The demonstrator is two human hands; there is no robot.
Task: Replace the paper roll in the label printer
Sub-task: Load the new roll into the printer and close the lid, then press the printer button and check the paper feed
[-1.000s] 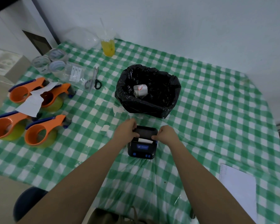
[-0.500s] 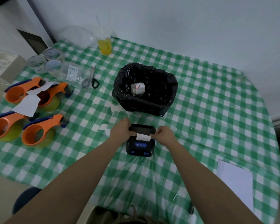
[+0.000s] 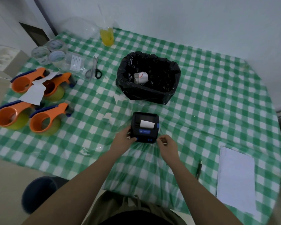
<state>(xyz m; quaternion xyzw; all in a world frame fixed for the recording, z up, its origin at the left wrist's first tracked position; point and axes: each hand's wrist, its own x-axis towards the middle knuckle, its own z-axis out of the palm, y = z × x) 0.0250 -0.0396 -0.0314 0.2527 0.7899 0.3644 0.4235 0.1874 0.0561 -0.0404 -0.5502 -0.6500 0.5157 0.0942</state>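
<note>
A checked tablecloth (image 3: 209, 95) is covering the table. Near its front edge, the left hand (image 3: 122, 141) is gripping one label printer (image 3: 144, 127) with paper (image 3: 146, 123) protruding; the right hand (image 3: 168, 147), loosely curled, is hovering just beside it. Four orange tape dispensers (image 3: 45, 117) are lying along the left edge.

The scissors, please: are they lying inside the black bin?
No, the scissors lie on the tablecloth left of the bin, which holds a paper roll.

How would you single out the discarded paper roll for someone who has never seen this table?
Start at the black bin-liner bag standing mid-table on the green checked cloth, behind the label printer. Look down into its open mouth: the paper roll lies there, the only white thing in the bag, with a red mark on it.
</note>
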